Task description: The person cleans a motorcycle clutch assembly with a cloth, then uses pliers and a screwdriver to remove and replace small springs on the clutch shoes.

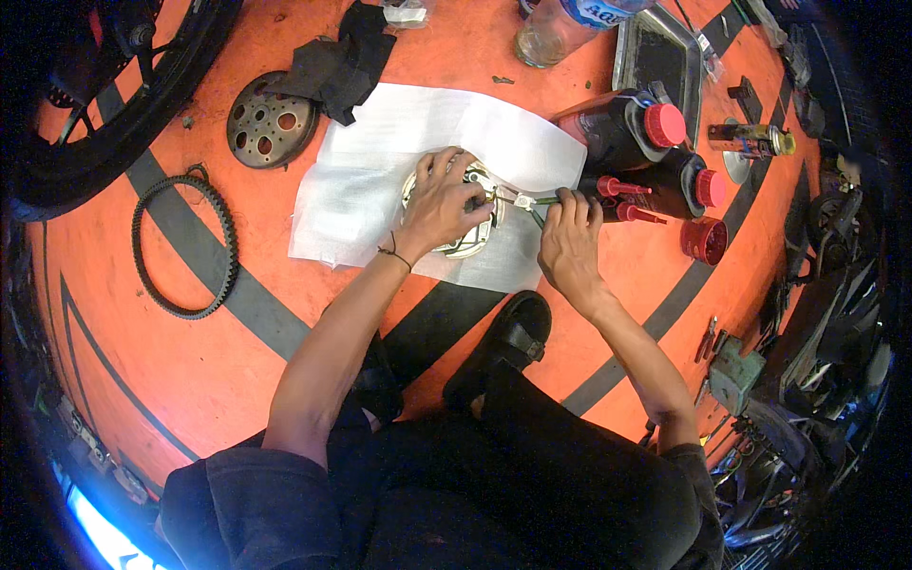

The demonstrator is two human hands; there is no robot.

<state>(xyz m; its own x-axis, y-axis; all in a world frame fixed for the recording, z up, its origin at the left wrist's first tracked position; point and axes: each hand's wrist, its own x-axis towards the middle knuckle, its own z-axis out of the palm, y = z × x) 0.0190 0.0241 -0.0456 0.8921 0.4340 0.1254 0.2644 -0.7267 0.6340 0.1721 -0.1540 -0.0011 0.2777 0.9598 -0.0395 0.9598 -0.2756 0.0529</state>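
Pinning a round metal part (483,233), left hand (440,199) lies across its top, fingers bent over it, probably to stop it shifting; can't tell what is pinched under the fingertips. Right hand (570,233) has its grip wrapped around green-handled pliers (523,201), tips aimed at the part's right side by the left thumb; can't tell what they bite. Part sits on a white sheet (347,214) spread on the orange floor (123,356), presumably to keep dirt off and small bits visible. Perforated metal drum (271,123) just past the sheet's left corner, black cloth (347,62) overlapping it; toothed belt (138,242) farther left, maybe put aside. Red-capped black bottles (617,133) by the sheet's right edge, likely for easy reach. Labels: clear bottle (543,43) has a blue label with pale lettering; spray can (750,140) print too small to read.
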